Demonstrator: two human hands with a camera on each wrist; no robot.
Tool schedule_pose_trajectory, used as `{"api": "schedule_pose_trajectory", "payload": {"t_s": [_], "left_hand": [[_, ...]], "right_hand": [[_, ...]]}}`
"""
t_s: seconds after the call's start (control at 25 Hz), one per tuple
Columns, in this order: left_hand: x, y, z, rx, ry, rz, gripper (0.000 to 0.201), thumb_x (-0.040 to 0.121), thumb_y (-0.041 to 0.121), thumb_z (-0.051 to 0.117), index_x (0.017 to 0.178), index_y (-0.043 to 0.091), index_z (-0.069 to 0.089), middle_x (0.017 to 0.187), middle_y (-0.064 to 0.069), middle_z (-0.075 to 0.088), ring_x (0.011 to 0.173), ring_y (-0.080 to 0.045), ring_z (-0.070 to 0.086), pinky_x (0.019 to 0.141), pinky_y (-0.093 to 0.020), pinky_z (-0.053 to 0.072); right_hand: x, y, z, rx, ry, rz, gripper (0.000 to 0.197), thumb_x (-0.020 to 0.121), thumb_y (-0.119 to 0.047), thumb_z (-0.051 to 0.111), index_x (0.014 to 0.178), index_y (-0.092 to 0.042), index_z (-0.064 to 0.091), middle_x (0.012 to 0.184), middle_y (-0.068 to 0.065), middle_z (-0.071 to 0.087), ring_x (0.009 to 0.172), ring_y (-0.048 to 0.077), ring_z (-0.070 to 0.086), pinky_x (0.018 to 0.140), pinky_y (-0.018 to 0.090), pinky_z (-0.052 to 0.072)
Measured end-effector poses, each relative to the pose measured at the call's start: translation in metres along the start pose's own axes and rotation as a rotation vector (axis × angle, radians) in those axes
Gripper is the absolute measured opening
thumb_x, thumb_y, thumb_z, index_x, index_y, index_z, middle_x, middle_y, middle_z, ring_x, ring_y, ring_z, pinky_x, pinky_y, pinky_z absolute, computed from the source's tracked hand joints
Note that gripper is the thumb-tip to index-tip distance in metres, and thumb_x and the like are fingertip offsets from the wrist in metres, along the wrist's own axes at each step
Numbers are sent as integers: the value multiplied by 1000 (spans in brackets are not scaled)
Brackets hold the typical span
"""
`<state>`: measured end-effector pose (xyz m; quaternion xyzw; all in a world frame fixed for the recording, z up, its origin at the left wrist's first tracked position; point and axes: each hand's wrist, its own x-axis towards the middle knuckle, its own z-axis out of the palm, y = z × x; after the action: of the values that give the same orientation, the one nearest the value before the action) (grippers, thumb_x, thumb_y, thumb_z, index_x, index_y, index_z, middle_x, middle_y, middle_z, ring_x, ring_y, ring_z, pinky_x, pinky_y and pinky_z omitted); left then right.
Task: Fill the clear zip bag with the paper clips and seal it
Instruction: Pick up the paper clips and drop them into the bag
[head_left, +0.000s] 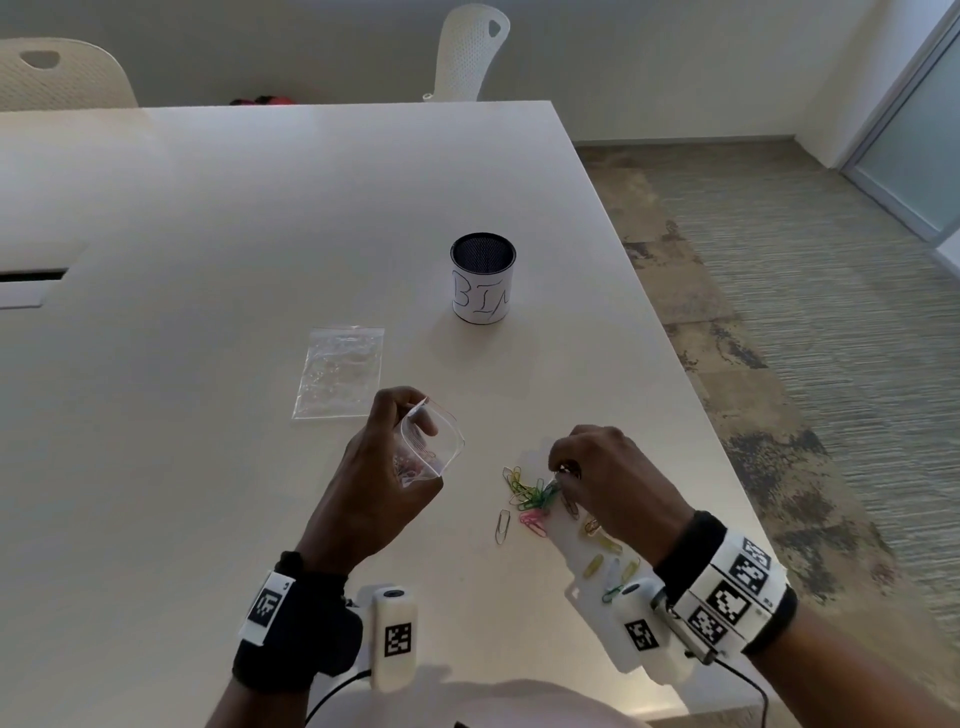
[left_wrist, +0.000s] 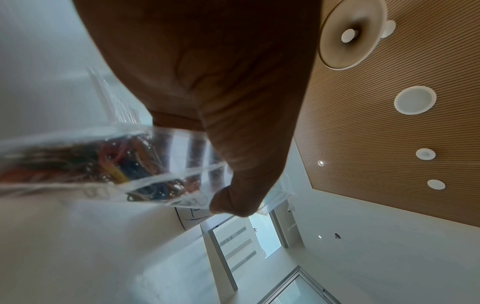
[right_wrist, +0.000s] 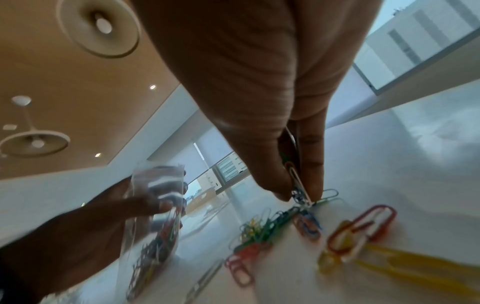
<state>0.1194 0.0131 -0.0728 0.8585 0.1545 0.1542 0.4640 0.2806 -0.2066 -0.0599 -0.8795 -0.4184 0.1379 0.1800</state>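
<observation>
Right hand (head_left: 608, 478) fingers (right_wrist: 313, 168) pinching few coloured wire paper clips (right_wrist: 298, 185), tips down in loose clip pile (head_left: 530, 499) on white worktop (head_left: 260, 234), lower centre of head view. Left hand (head_left: 374, 483) fingers curled round small clear zip bag (head_left: 428, 441), mouth open, clips inside, raised left of pile. Spare clear bag (head_left: 340, 371) flat beyond. Black mesh cup with white paper label (head_left: 482, 278) upper centre.

1. Zip bag (head_left: 428, 447) held above tabletop (head_left: 208, 234) in left hand (head_left: 374, 483); clips inside.
2. Loose paper clips (head_left: 527, 499) lie right of it, under right hand (head_left: 608, 483).
3. Second bag (head_left: 340, 371) lies behind left hand; cup (head_left: 483, 278) farther back, right.
</observation>
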Motion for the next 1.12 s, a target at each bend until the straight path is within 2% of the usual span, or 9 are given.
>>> {"api": "schedule_pose_trajectory", "payload": {"t_s": [0.08, 0.16, 0.32, 0.48, 0.6, 0.72, 0.8, 0.96, 1.12], "left_hand": [[0, 0, 0, -4, 3, -4, 71, 79, -2, 81, 128, 32, 42, 112, 12, 63, 88, -15, 67, 75, -33, 63], [0, 1, 0, -14, 1, -14, 71, 79, -2, 80, 128, 32, 42, 112, 11, 62, 86, -16, 67, 76, -34, 64], [0, 1, 0, -23, 4, -6, 70, 78, -2, 80, 127, 31, 43, 110, 11, 62, 85, -19, 68, 75, -33, 64], [-1, 1, 0, -23, 5, -10, 70, 79, 0, 83, 128, 30, 43, 111, 11, 62, 91, -13, 67, 72, -21, 61], [-2, 3, 0, -33, 0, -13, 70, 80, 1, 84, 129, 29, 43, 112, 10, 64, 89, -13, 69, 70, -22, 61], [-3, 5, -1, -50, -1, -46, 71, 80, 0, 82, 131, 30, 42, 111, 8, 69, 83, -17, 73, 68, -29, 64], [-4, 5, -1, -48, 6, -57, 70, 80, -2, 79, 131, 29, 43, 106, 5, 71, 81, -18, 73, 65, -27, 61], [-4, 5, 0, -56, 14, -54, 70, 78, -6, 77, 130, 26, 44, 103, 4, 71, 79, -19, 72, 63, -22, 57], [-4, 5, 0, -43, 9, -48, 71, 78, -1, 80, 130, 30, 42, 107, 9, 70, 82, -15, 73, 68, -24, 61]], "right_hand": [[4, 4, -9, 144, 14, 49, 12, 90, -7, 74, 96, -13, 81, 92, -2, 76, 75, 7, 69, 73, 10, 55], [6, 6, -18, 359, 8, 128, 11, 86, -6, 80, 95, -11, 82, 88, -2, 78, 73, 6, 74, 79, 16, 62], [10, -8, -33, 836, -37, 158, 11, 86, -2, 79, 98, -2, 79, 86, 13, 81, 84, 27, 79, 87, 37, 64], [18, -46, -40, 1049, -3, 53, 16, 86, 1, 78, 101, 2, 77, 90, 17, 80, 88, 35, 78, 89, 38, 63], [29, -79, -38, 964, 58, -81, 12, 85, 0, 80, 97, -2, 79, 87, 11, 81, 83, 25, 79, 85, 34, 64], [38, -102, -28, 638, 103, -194, 10, 84, -4, 81, 92, -10, 82, 86, 2, 81, 77, 9, 77, 76, 21, 62], [40, -109, -23, 470, 96, -231, 12, 85, -5, 79, 95, -12, 82, 90, 2, 80, 76, 5, 73, 70, 14, 58], [41, -114, -20, 347, 44, -272, 16, 86, -3, 75, 97, -13, 82, 93, 5, 79, 77, 14, 74, 73, 31, 62], [38, -108, -32, 375, 109, -256, 13, 86, -7, 79, 96, -13, 83, 88, 0, 80, 73, 6, 74, 71, 27, 62]]}}
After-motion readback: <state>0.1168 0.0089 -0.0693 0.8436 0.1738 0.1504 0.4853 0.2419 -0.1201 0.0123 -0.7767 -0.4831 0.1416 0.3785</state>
